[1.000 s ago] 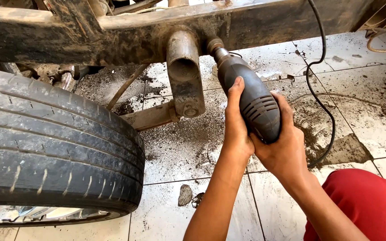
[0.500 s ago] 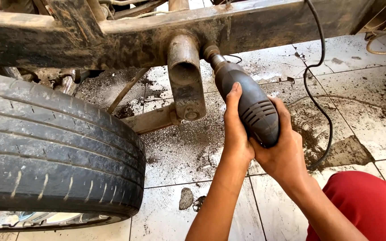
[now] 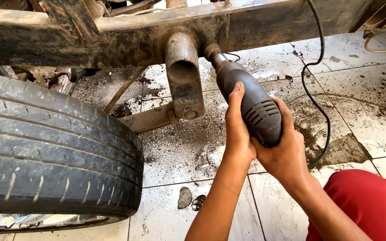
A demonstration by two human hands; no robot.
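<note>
A big black tyre (image 3: 54, 156) is seen on the left, near the camera, with dusty tread. Above it, a long rusty metal beam (image 3: 112, 40) is stretched across the far side from left to right. In the middle, a short dirty pipe (image 3: 184, 76) is hung down from the beam, and a slanted metal bar (image 3: 150, 118) is joined to its low end. Just to the right of the pipe, a dark grey power tool (image 3: 251, 105) is pointed up and to the left, and its tip is pressed against the underside of the beam. The tool is held in both hands. The left hand (image 3: 237, 134) is wrapped along the left side of the tool body, fingers closed on it. The right hand (image 3: 286, 154) is closed around the rear end of the tool. A black cord (image 3: 320, 89) is looped down on the right over the tiled floor (image 3: 362, 102).

Much dark dust and grit is spread over the tiles under the beam, so some cleaning or grinding seems to be done already. Plenty of rust and dirt is left on the beam and pipe, so the work looks far from finished. A red trouser leg (image 3: 362, 209) is seen at the near right.
</note>
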